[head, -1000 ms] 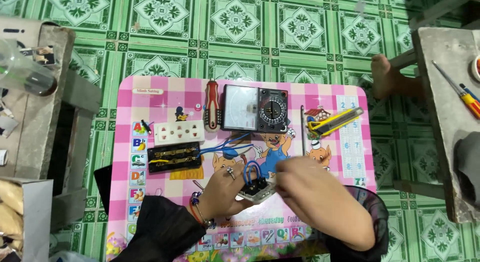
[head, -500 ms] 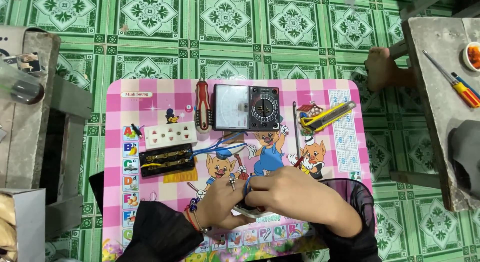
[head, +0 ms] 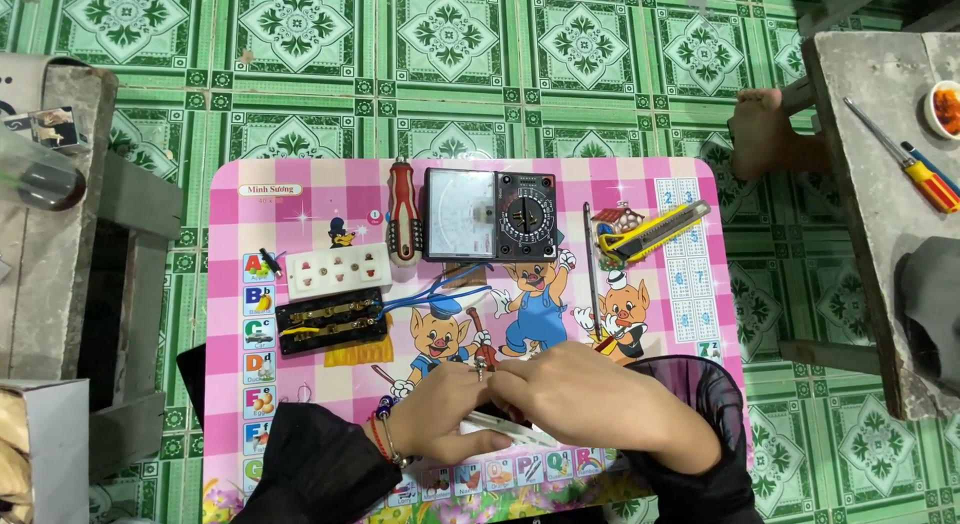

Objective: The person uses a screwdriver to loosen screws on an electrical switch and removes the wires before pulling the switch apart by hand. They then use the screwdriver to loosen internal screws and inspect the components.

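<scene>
Both my hands close together on a small white plastic part [head: 500,425] at the near edge of the pink cartoon table [head: 700,384]. My left hand [head: 447,412] curls around its left end from below, and my right hand [head: 590,399] lies over the top, fingers folded down on it, so only a thin white strip shows between them. What sort of part it is I cannot tell.

Just beyond my knuckles, blue wires [head: 440,292] run left to an opened black socket base [head: 332,322] with brass strips, and its white socket cover [head: 338,271] lies right behind that. Farther back sit a red-handled screwdriver [head: 403,224] and, touching distance beside it, an analog multimeter [head: 488,214]. A yellow utility knife [head: 655,232] rests near the far right corner.
</scene>
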